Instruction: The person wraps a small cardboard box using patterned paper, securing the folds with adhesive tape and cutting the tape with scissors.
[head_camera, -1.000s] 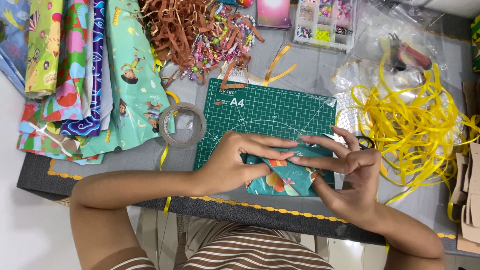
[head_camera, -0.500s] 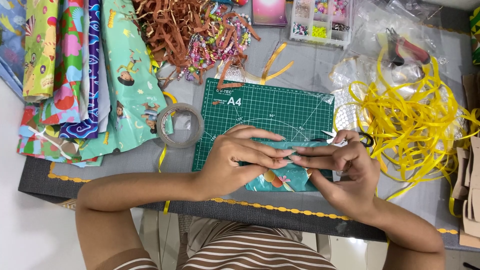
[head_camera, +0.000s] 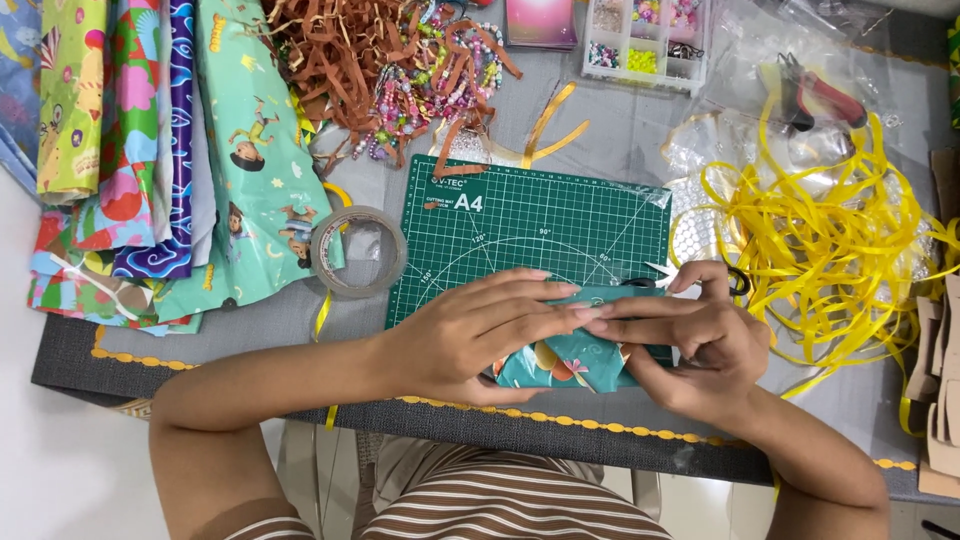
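A small parcel wrapped in teal patterned paper (head_camera: 570, 362) lies on the near edge of a green cutting mat (head_camera: 540, 225). My left hand (head_camera: 470, 335) lies flat over its top, fingers stretched to the right and pressing the paper down. My right hand (head_camera: 700, 345) grips the parcel's right end, fingers laid across the top and touching the left fingertips. Most of the parcel is hidden under both hands. Black-handled scissors (head_camera: 735, 280) lie just behind my right hand.
A clear tape roll (head_camera: 358, 252) sits left of the mat. Rolled and folded wrapping papers (head_camera: 150, 150) fill the left. Brown paper shreds and beads (head_camera: 390, 60), a bead box (head_camera: 650, 30), tangled yellow ribbon (head_camera: 830, 240), red pliers (head_camera: 815, 95) and cardboard pieces (head_camera: 940, 380) surround the mat.
Both hands have closed in over the parcel: fingers that were raised and spread now lie flat across its top, covering more of the paper.
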